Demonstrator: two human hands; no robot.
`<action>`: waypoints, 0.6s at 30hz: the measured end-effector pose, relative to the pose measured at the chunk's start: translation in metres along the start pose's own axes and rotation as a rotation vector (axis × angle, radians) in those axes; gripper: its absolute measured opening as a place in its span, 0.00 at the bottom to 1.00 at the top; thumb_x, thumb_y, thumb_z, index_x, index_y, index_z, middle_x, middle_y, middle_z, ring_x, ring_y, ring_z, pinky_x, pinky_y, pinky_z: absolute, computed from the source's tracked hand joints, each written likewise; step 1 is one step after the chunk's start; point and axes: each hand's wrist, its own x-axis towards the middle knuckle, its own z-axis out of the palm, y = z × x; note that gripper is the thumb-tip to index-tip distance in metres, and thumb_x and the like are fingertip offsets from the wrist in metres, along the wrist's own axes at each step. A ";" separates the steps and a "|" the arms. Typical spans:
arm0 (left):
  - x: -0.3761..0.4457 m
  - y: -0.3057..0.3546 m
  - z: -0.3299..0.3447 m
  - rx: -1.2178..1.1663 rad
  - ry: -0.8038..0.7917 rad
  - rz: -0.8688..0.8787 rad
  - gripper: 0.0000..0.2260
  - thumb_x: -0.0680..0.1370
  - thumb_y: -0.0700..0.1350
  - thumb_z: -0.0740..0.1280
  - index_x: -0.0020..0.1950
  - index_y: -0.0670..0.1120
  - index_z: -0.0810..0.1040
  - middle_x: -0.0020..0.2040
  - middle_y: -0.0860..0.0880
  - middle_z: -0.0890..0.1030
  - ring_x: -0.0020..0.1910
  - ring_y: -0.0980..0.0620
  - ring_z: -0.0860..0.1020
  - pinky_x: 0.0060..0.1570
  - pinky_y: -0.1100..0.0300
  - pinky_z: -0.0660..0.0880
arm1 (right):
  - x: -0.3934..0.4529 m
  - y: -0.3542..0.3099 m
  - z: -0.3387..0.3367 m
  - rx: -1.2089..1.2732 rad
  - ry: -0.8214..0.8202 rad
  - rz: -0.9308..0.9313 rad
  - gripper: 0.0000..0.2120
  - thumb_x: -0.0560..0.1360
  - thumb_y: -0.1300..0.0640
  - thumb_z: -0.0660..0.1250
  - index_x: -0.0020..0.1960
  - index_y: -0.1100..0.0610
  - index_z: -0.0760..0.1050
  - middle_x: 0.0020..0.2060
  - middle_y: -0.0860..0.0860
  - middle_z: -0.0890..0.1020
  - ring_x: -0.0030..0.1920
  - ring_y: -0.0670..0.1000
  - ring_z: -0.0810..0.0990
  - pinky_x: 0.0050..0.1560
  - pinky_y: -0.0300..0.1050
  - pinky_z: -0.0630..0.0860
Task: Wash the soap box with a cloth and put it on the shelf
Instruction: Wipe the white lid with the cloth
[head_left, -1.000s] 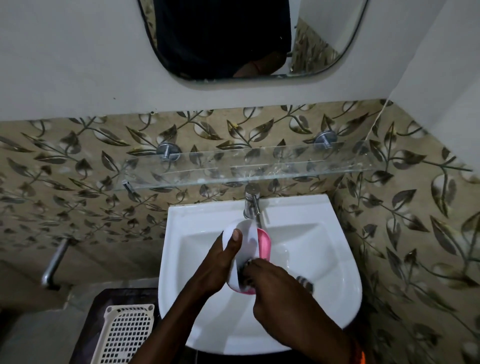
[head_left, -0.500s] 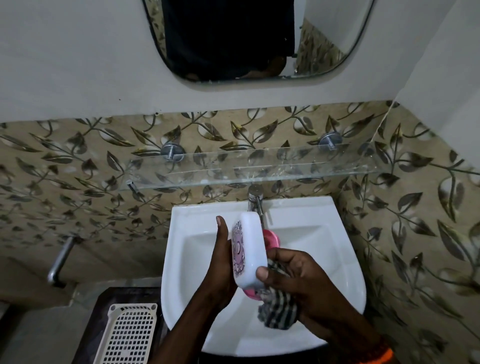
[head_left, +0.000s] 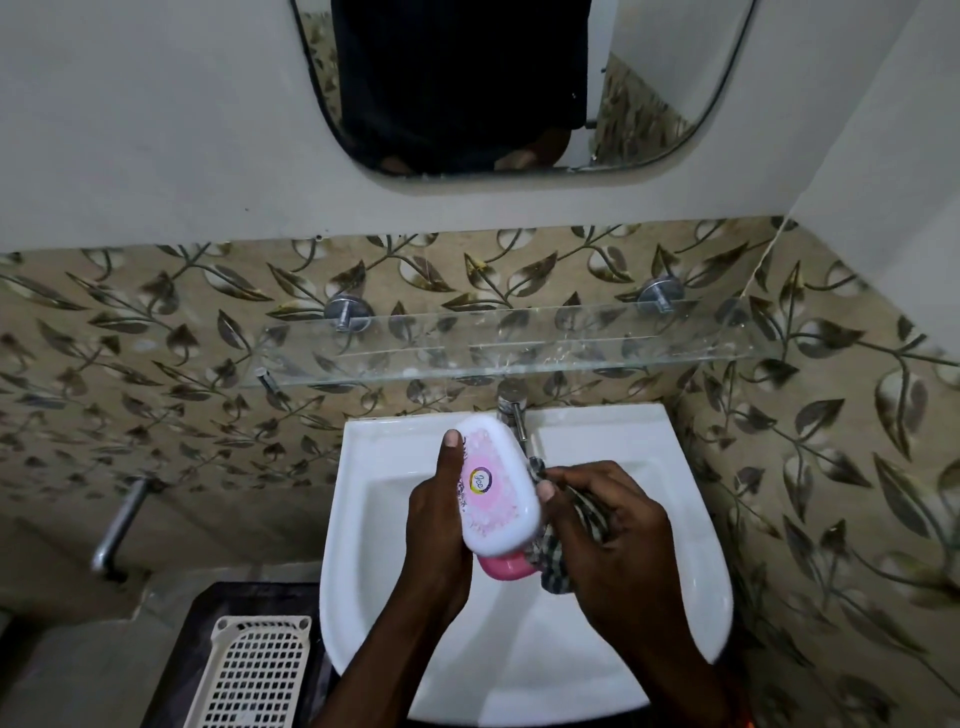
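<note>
From my feed I see the soap box (head_left: 497, 488) held over the white sink (head_left: 670, 499), its white lid with the pink printed face turned up toward the camera and its pink base showing at the near end. The left hand (head_left: 441, 525) wraps the box from the left side, thumb lying along the lid's left edge up to its far corner, so that hand is grasping the box. The right hand (head_left: 613, 530) is closed around a checked cloth (head_left: 553, 564), with bunched fabric poking out below the fingers and pressed against the box's right and near edges; its thumb tip touches the lid's right edge. The far end of the box sits just in front of the tap (head_left: 513, 405), close enough that I cannot tell whether they touch. Above the tap runs the glass shelf (head_left: 519, 348), fixed to the leaf-patterned tile wall (head_left: 156, 353) on metal pegs; its front edge overhangs the back rim of the sink, and its surface looks bare along its whole length. To the right the tiled side wall (head_left: 831, 467) comes in tight beside the sink's right rim, leaving little room on that side. To the left there is more open space, with a metal pipe (head_left: 117, 525) jutting from the wall and a cream perforated basket (head_left: 254, 670) low beside the sink's near-left edge. A mirror (head_left: 649, 78) hangs on the plain wall above the tiles.
</note>
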 end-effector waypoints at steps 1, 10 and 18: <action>0.000 0.000 -0.001 0.015 0.002 0.004 0.40 0.67 0.71 0.73 0.58 0.36 0.84 0.58 0.31 0.84 0.61 0.31 0.82 0.68 0.32 0.74 | 0.006 0.000 0.000 -0.019 -0.015 -0.018 0.03 0.76 0.61 0.74 0.48 0.55 0.85 0.43 0.48 0.84 0.45 0.43 0.84 0.42 0.30 0.78; 0.003 0.009 -0.011 0.085 0.100 0.174 0.34 0.65 0.71 0.74 0.40 0.38 0.83 0.39 0.40 0.87 0.37 0.44 0.87 0.37 0.54 0.82 | 0.031 -0.001 0.009 -0.089 -0.180 -0.019 0.03 0.75 0.56 0.76 0.47 0.55 0.86 0.40 0.47 0.85 0.43 0.43 0.84 0.45 0.41 0.81; 0.014 0.008 -0.016 0.248 0.237 0.267 0.30 0.74 0.64 0.73 0.19 0.52 0.69 0.20 0.57 0.71 0.20 0.62 0.70 0.21 0.70 0.65 | -0.025 -0.008 -0.002 0.132 -0.188 0.173 0.07 0.71 0.62 0.79 0.42 0.50 0.87 0.40 0.51 0.86 0.40 0.49 0.88 0.44 0.55 0.85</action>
